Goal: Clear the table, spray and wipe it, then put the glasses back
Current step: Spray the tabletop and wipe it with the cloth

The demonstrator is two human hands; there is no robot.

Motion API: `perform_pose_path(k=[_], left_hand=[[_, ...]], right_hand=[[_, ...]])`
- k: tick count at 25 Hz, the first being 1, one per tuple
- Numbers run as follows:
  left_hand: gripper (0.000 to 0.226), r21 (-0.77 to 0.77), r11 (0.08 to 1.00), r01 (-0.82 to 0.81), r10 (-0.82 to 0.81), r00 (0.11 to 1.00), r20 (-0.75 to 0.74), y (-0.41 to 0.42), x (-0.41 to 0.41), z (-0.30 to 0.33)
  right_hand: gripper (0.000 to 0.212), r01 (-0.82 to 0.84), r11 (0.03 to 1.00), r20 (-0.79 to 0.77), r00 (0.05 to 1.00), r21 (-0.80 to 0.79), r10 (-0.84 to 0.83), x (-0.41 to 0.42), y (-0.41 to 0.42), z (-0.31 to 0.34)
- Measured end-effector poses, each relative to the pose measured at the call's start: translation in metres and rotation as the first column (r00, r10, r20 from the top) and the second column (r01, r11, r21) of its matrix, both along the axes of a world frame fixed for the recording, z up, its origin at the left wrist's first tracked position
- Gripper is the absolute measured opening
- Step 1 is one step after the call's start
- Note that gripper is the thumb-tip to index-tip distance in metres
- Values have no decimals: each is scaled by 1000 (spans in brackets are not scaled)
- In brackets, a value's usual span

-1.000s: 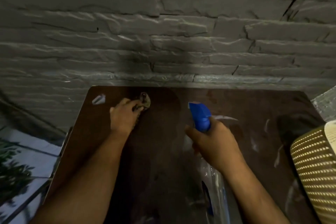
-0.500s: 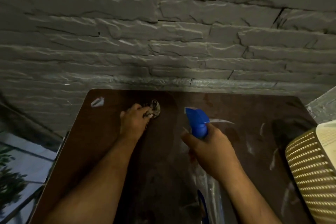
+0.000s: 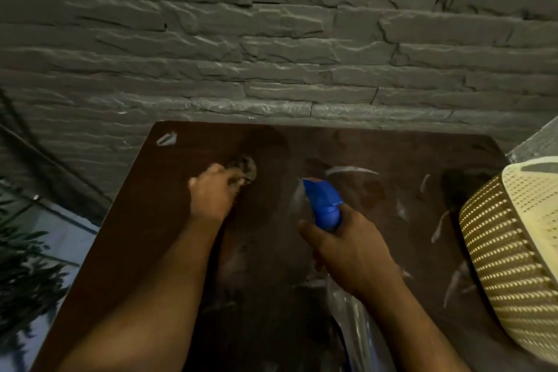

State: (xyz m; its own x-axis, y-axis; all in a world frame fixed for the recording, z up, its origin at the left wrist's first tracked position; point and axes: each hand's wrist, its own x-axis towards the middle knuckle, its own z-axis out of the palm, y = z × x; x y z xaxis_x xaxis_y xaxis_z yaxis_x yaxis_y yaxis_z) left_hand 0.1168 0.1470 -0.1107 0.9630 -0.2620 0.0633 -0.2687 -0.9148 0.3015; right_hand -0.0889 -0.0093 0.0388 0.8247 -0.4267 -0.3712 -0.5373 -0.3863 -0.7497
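Against the grey stone wall, on the dark brown table [image 3: 136, 251], my left hand [image 3: 211, 193] is clenching a soft, crumpled rag [image 3: 246, 167] far left while my right hand [image 3: 350, 251] is gripping the light, slippery clear spray bottle with the blue trigger head [image 3: 324, 202] by its neck, near centre.

Both forearms outstretched — left hand [image 3: 213, 195] curled, right hand [image 3: 350, 246] in closed grip.

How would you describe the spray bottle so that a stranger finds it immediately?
Start at the dark brown table below the grey stone wall. The right hand grips the spray bottle above the table's middle. Its bright blue nozzle head is the only blue thing there; the left hand holds a dull cloth.
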Motion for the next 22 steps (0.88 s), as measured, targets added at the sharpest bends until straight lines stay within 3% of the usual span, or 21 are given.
perform_pose_path(k=[2, 4, 7, 10, 13, 15, 17, 19, 22], left_hand=[[25, -13, 979, 203, -203, 979, -2, 7, -65, -7], [31, -58, 963, 264, -264, 965, 7, 57, -125, -8], [31, -38, 990, 138, -137, 990, 32, 105, -114, -5], [25, -36, 994, -103, 104, 993, 46, 54, -49, -5], [25, -19, 1000, 18, -18, 1000, -1, 7, -64, -6], [31, -50, 982, 179, -180, 984, 0, 41, -119, -9], [43, -59, 978, 202, -203, 979, -21, 98, -173, -9], [43, -5, 982, 188, -188, 982, -10, 133, -176, -7], [31, 42, 998, -40, 37, 996, 81, 109, -109, -6]], right_hand=[[19, -15, 999, -10, 1000, 30, 16, -11, 5, 1], [19, -13, 999, -16, 1000, 46, 13, -22, 7, 7], [20, -25, 999, -7, 1000, 43, 26, -32, 8, 9], [20, -53, 998, 3, 999, 31, 53, -34, 12, 1], [18, -65, 997, 8, 998, 43, 65, -40, 14, -1], [18, -78, 996, 4, 997, 53, 78, -47, 15, 4], [20, -77, 996, 4, 997, 48, 77, -53, 17, 7], [21, -84, 996, 13, 996, 41, 84, -55, 20, 5], [21, -113, 992, 12, 994, 51, 113, -53, 30, -2]])
